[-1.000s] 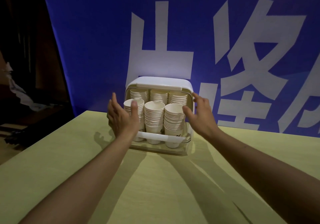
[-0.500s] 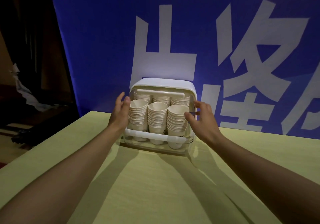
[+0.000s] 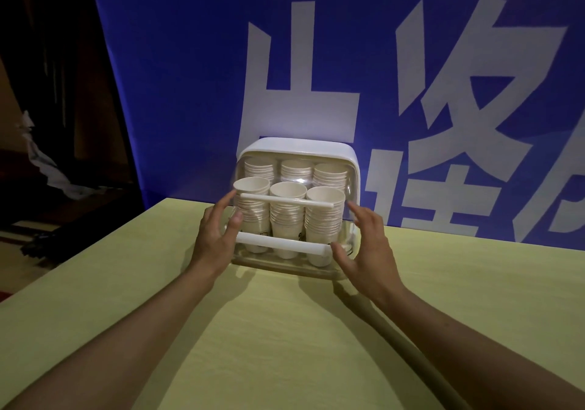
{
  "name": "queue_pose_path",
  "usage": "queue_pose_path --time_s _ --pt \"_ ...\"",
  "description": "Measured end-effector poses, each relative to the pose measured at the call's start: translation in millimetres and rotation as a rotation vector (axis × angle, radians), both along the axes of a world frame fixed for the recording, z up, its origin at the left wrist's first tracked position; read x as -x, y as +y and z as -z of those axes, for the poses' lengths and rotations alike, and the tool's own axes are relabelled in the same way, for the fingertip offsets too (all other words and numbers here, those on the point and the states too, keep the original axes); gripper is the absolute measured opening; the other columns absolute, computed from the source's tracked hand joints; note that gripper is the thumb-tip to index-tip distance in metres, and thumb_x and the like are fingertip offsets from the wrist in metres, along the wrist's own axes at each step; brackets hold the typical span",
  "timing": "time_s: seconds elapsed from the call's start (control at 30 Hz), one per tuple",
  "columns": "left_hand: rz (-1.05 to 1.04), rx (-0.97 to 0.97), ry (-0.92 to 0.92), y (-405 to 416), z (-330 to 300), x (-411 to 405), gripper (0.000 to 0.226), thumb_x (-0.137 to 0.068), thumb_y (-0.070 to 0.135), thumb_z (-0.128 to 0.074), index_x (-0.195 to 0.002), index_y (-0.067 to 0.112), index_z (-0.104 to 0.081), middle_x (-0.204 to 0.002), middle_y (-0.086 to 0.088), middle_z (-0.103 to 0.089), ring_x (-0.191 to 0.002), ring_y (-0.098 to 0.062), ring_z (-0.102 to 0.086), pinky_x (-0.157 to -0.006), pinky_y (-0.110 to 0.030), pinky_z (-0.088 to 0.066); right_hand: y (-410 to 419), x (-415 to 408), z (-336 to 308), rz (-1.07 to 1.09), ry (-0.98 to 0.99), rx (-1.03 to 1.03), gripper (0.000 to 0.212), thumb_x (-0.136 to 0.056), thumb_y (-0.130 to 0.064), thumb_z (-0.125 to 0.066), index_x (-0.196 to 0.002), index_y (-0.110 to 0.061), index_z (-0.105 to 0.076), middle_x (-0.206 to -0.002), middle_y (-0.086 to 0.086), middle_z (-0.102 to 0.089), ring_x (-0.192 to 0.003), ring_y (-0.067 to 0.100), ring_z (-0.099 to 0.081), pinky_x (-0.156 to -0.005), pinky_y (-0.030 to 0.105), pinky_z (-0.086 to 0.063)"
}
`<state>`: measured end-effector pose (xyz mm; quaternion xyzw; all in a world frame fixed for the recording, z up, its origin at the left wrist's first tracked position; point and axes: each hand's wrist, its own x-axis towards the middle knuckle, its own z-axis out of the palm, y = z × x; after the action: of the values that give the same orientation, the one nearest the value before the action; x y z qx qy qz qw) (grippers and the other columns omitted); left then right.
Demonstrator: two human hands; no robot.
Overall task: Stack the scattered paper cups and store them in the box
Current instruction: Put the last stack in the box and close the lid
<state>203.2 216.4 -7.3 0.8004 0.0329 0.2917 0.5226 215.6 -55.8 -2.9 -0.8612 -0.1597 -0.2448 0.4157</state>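
Flanking box (image 3: 297,153), blue banner (image 3: 190,61) behind

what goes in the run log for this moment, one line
stage: closing box | cup stacks: inside box | clear door: part lowered | left hand, right hand: at door sides | table: no loose cups seen

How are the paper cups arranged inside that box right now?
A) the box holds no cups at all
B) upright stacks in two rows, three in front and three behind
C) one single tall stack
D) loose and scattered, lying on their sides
B: inside the box, three upright stacks of paper cups stand in front and three more behind them, seen through the clear front.
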Motion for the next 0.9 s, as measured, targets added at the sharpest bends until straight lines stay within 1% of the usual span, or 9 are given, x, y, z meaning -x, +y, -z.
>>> queue_pose_path --time_s 0.13,0.2,0.27,0.37,0.43,0.5,0.63,0.77,0.9 --pt "-0.034 -0.107 0.005 -0.2 6.8 -1.8 0.039 -0.102 0.051 -0.046 -0.140 0.053 -0.040 -0.148 0.006 -0.035 -0.133 -0.019 -0.040 -0.103 -0.047 -0.048 3.0 1.8 9.3 0.025 -0.007 0.097 0.078 -0.084 -0.040 -0.073 -0.144 -0.055 -0.025 -0.156 -0.009 -0.024 -0.138 0.020 -0.034 -0.111 0.051 -0.040" --pt "-0.029 -0.081 0.004 -0.4 8.7 -3.8 0.041 -0.102 0.045 -0.050 -0.141 0.052 -0.040 -0.150 0.006 -0.033 -0.133 -0.018 -0.039 -0.103 -0.046 -0.047 6.3 0.4 3.6 0.023 -0.013 0.052 0.085 -0.084 -0.039 -0.074 -0.147 -0.054 -0.019 -0.153 -0.007 -0.024 -0.137 0.021 -0.034 -0.111 0.046 -0.038" --pt "-0.033 -0.062 0.013 -2.6 3.9 -7.0 0.048 -0.102 0.039 -0.053 -0.144 0.054 -0.035 -0.141 0.011 -0.032 -0.128 -0.013 -0.037 -0.100 -0.041 -0.046 11.9 -1.2 -9.2 0.023 -0.039 0.033 0.083 -0.086 -0.036 -0.073 -0.144 -0.057 -0.018 -0.150 -0.009 -0.020 -0.138 0.021 -0.029 -0.110 0.040 -0.035" --pt "-0.028 -0.071 0.037 -4.1 -9.8 -12.0 0.050 -0.104 0.033 -0.051 -0.141 0.061 -0.032 -0.131 0.010 -0.027 -0.124 -0.013 -0.033 -0.103 -0.040 -0.041 23.4 -4.6 -26.4 -0.004 -0.082 0.082 0.062 -0.089 -0.032 -0.070 -0.139 -0.052 -0.040 -0.153 -0.007 -0.020 -0.143 0.022 -0.024 -0.113 0.042 -0.033" --pt "-0.001 -0.051 0.043 -4.3 -13.2 -11.0 0.045 -0.105 0.029 -0.050 -0.125 0.067 -0.039 -0.130 0.006 -0.029 -0.124 -0.015 -0.034 -0.111 -0.044 -0.039 30.6 -5.0 -32.3 0.009 -0.060 0.055 0.042 -0.091 -0.030 -0.069 -0.129 -0.043 -0.058 -0.152 -0.006 -0.031 -0.141 0.020 -0.028 -0.116 0.047 -0.034" --pt "0.011 -0.028 0.040 -5.8 -12.0 -5.9 0.048 -0.104 0.028 -0.050 -0.114 0.074 -0.040 -0.132 0.006 -0.031 -0.127 -0.017 -0.037 -0.112 -0.047 -0.040 35.4 -4.9 -36.8 0.040 -0.042 -0.016 0.029 -0.092 -0.026 -0.068 -0.119 -0.037 -0.067 -0.144 -0.007 -0.041 -0.136 0.019 -0.032 -0.115 0.045 -0.035" --pt "0.040 0.039 -0.001 -14.9 -6.3 0.6 0.060 -0.101 0.026 -0.057 -0.110 0.082 -0.040 -0.144 0.004 -0.031 -0.133 -0.020 -0.041 -0.112 -0.047 -0.042 40.9 -0.8 -41.7 0.062 -0.063 -0.069 0.021 -0.092 -0.020 -0.067 -0.111 -0.028 -0.072 -0.121 -0.012 -0.045 -0.128 0.018 -0.038 -0.108 0.035 -0.040" --pt "0.085 0.036 -0.029 -20.1 1.9 4.4 0.079 -0.090 0.020 -0.074 -0.113 0.083 -0.033 -0.147 0.015 -0.021 -0.131 -0.009 -0.033 -0.104 -0.034 -0.041 41.5 2.9 -40.2 0.090 -0.056 -0.069 0.023 -0.093 -0.020 -0.066 -0.114 -0.027 -0.072 -0.119 -0.007 -0.050 -0.123 0.016 -0.040 -0.107 0.034 -0.041" --pt "0.071 -0.030 0.024 -16.4 1.8 -1.1 0.101 -0.077 0.018 -0.087 -0.125 0.080 -0.022 -0.152 0.017 -0.016 -0.130 -0.007 -0.029 -0.102 -0.031 -0.040 44.1 0.6 -49.8 0.105 -0.041 -0.041 0.024 -0.095 -0.019 -0.064 -0.117 -0.025 -0.071 -0.118 -0.009 -0.050 -0.126 0.018 -0.038 -0.105 0.032 -0.039"
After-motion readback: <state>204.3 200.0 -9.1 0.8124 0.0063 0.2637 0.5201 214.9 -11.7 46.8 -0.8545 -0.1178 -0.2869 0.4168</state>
